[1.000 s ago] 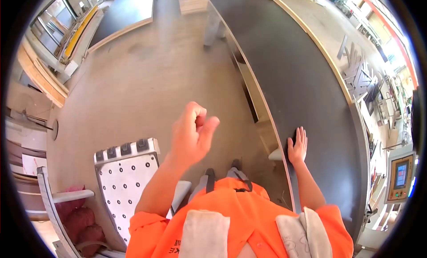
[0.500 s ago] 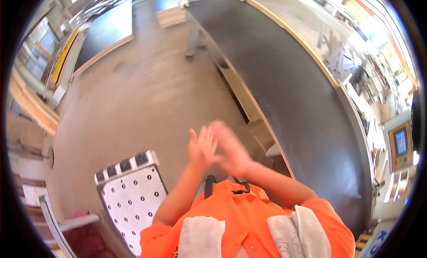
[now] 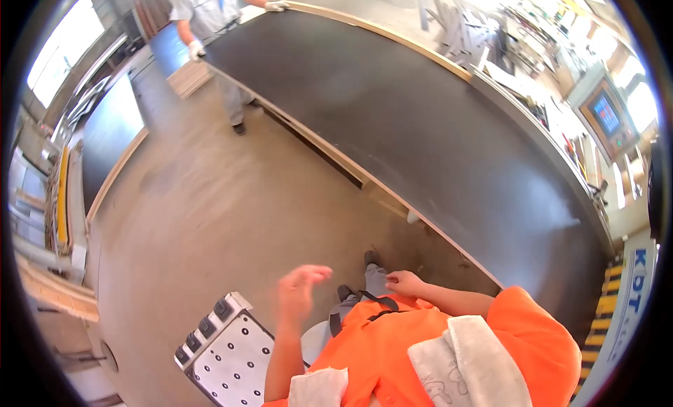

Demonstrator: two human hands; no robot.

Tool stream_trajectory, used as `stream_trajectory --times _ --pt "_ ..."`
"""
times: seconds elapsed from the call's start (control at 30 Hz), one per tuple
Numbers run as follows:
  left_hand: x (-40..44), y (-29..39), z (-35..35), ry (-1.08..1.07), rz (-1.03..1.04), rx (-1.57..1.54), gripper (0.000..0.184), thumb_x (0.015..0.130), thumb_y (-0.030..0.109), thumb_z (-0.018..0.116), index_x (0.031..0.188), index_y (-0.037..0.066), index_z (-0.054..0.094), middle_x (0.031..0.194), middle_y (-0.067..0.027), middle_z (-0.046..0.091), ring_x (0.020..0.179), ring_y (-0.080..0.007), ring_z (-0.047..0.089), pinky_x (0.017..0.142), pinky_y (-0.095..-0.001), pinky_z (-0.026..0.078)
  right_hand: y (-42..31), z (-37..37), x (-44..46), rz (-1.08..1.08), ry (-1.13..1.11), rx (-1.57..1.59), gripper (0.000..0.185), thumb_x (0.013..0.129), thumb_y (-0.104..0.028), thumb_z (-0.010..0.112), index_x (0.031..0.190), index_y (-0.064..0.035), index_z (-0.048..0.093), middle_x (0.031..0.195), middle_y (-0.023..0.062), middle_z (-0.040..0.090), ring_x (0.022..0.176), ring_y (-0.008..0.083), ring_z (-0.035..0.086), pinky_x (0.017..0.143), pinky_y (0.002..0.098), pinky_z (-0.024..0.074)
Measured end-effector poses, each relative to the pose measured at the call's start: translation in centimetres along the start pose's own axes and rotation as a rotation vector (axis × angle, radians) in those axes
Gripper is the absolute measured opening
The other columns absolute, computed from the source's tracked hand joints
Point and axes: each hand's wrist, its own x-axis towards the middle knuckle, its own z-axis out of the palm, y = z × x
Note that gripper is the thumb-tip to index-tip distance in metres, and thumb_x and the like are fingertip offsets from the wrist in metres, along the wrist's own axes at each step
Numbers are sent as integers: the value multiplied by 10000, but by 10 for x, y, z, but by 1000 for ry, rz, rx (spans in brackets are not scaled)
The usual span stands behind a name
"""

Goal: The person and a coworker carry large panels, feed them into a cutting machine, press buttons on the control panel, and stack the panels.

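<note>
My left hand [image 3: 300, 289] is raised in front of me above the floor, blurred, its fingers partly curled; whether they are closed is unclear. Close to my waist is my right hand [image 3: 404, 283], fingers bent together, and nothing can be made out in it. A long dark panel [image 3: 364, 119] lies to the front and right, touched by neither hand. At its far end a co-worker [image 3: 210, 14] in grey clothes and white gloves has both hands at the panel's edge.
A white perforated table [image 3: 235, 365] with black rollers stands at lower left. Another dark panel [image 3: 112, 130] lies at far left. A control screen [image 3: 606, 112] is at the right, above a yellow-and-black striped part [image 3: 604, 305]. Metal strips [image 3: 456, 28] are piled behind the panel.
My hands were together half a second ago and are now apart. Earlier my right hand lay flat on the panel. The view has turned right, bringing the co-worker more fully into sight.
</note>
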Motion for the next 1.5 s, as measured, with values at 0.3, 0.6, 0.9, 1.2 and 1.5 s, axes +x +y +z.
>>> stream_trajectory --times 0.3,0.6,0.9,1.2,1.5 --pt "46 50 105 -296 172 -200 151 975 65 614 837 6 600 715 24 552 595 -14 427 517 -181 326 40 -34 -106 293 322 294 451 866 -313 704 1222 -38 674 1082 152 732 1001 264 701 905 357 537" --pt "7 176 208 -484 585 -807 243 985 146 574 1003 -79 664 885 -175 600 691 -160 541 656 -289 496 23 -108 -180 -99 470 645 333 955 -91 615 1259 45 609 1125 121 713 1065 165 658 948 305 515" --pt "-119 222 441 -72 806 -1094 399 959 251 575 603 73 598 717 -71 576 644 -214 534 562 -293 453 165 -178 -282 -228 544 806 293 960 -40 562 1228 69 610 1112 143 708 1029 194 670 945 324 514" --pt "-160 223 555 -353 759 -772 285 879 145 658 619 88 553 719 -63 577 653 -224 530 575 -296 447 298 -216 -360 -292 688 961 251 971 -26 557 1191 80 617 1058 147 710 970 199 679 917 318 529" --pt "-150 210 617 -299 1498 -371 130 825 166 701 738 112 620 813 -59 636 747 -222 589 630 -303 474 331 -209 -401 -256 759 1034 228 973 -12 564 1173 77 628 1037 138 715 949 190 684 907 314 540"
